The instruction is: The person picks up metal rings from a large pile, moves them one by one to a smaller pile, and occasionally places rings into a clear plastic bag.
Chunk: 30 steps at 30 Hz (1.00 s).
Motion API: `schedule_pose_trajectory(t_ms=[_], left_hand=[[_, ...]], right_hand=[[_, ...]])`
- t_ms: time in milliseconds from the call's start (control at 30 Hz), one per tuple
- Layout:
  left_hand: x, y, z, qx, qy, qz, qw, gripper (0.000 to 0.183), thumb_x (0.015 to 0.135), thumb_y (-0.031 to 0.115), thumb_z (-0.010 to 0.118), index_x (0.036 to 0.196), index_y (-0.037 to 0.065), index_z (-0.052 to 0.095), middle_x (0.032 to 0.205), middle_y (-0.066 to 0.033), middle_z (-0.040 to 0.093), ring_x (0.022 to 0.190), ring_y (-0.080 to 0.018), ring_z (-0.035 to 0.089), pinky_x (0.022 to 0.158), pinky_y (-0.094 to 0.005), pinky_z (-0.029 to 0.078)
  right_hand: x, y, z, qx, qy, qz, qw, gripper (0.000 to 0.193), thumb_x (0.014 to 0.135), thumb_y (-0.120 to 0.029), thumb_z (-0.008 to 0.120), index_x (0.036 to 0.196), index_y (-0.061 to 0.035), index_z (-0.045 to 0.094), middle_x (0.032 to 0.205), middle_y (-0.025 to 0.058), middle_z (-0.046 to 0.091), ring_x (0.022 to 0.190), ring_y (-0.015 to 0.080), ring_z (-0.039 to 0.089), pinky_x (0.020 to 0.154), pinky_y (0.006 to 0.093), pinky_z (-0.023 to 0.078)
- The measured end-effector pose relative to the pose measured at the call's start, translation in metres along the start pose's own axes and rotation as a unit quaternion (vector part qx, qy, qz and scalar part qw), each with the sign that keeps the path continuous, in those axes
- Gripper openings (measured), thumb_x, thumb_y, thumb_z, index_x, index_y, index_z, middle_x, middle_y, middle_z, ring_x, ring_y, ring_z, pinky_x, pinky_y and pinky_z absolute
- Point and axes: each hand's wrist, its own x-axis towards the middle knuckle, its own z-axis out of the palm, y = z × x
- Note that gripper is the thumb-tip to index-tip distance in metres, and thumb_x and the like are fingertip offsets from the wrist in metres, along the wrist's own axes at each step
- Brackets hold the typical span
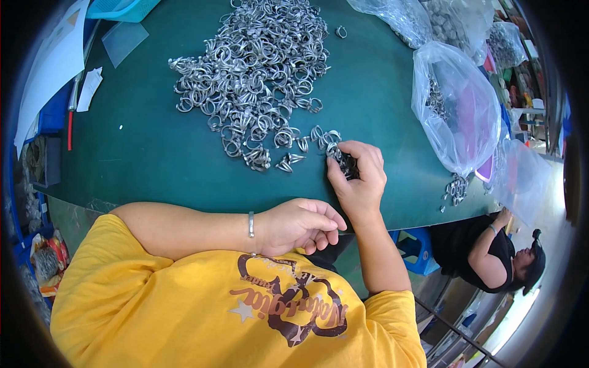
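Metal rings (264, 80), silver-grey and very many, lie on a smooth green tabletop (141, 159), which I watch from far away through the head camera. Nearest to me is the wearer's yellow shirt (184, 313). In front of it, at the near edge of the table, is the left hand (300, 227), with its fingers loosely half curled; I see nothing held in it. Somewhat farther, the right hand (362, 181) is over the tabletop, its thumb and fingers bent in a half-open curve around a small cluster (350, 165) of these rings. The cluster lies between thumb and fingers, partly hidden by them, and I cannot tell whether it is gripped firmly or only surrounded. Some loose rings lie just beside the fingertips, and past them the main pile spreads to the far part of the table.

On the right side of the table I see a large clear bag (445, 147) with rings inside, and on the far left a turquoise basket (126, 8). Beyond the table's right end are a blue stool (418, 250), a person in black (457, 248) with a dark cap, and crowded shelves (534, 104).
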Motion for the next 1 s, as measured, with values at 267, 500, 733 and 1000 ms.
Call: schedule_pose_trajectory(t_ms=[267, 500, 733, 1000], left_hand=[[0.0, -0.001, -0.001, -0.005, -0.002, 0.001, 1.0, 0.014, 0.091, 0.011, 0.051, 0.101, 0.003, 0.056, 0.082, -0.0069, 0.062, 0.07, -0.0123, 0.058, 0.056, -0.0226, 0.045], [0.001, -0.002, 0.0, -0.004, -0.005, 0.0, 1.0, 0.014, 0.09, 0.011, 0.052, 0.101, 0.003, 0.056, 0.082, -0.0066, 0.062, 0.069, -0.012, 0.058, 0.056, -0.0225, 0.045], [0.001, -0.004, -0.004, -0.003, -0.015, 0.007, 1.0, 0.019, 0.095, 0.017, 0.044, 0.104, 0.003, 0.054, 0.086, -0.0082, 0.061, 0.073, -0.0131, 0.058, 0.058, -0.0242, 0.046], [0.001, 0.002, 0.006, -0.123, 0.008, 0.028, 0.992, 0.058, 0.096, 0.049, 0.026, 0.124, 0.0, 0.041, 0.12, -0.0186, 0.051, 0.108, -0.0299, 0.055, 0.087, -0.042, 0.048]], right_hand=[[0.005, -0.006, -0.007, 0.001, -0.015, 0.02, 1.0, 0.034, 0.062, -0.003, 0.068, 0.095, -0.006, 0.061, 0.092, 0.0091, 0.062, 0.087, 0.0257, 0.057, 0.082, 0.0358, 0.04], [0.004, 0.001, -0.006, -0.008, -0.047, -0.035, 0.998, 0.032, 0.069, -0.002, 0.065, 0.1, -0.0072, 0.063, 0.1, 0.0091, 0.062, 0.092, 0.0273, 0.057, 0.083, 0.0356, 0.039], [0.011, -0.007, -0.007, -0.067, -0.112, -0.132, 0.983, 0.03, 0.069, -0.009, 0.068, 0.098, -0.0089, 0.063, 0.107, 0.0064, 0.059, 0.096, 0.0269, 0.054, 0.08, 0.0387, 0.041], [-0.001, -0.008, -0.015, 0.273, 0.023, 0.134, 0.952, 0.018, 0.073, 0.004, 0.066, 0.089, -0.0003, 0.061, 0.098, 0.0146, 0.061, 0.09, 0.0221, 0.059, 0.077, 0.0305, 0.048]])
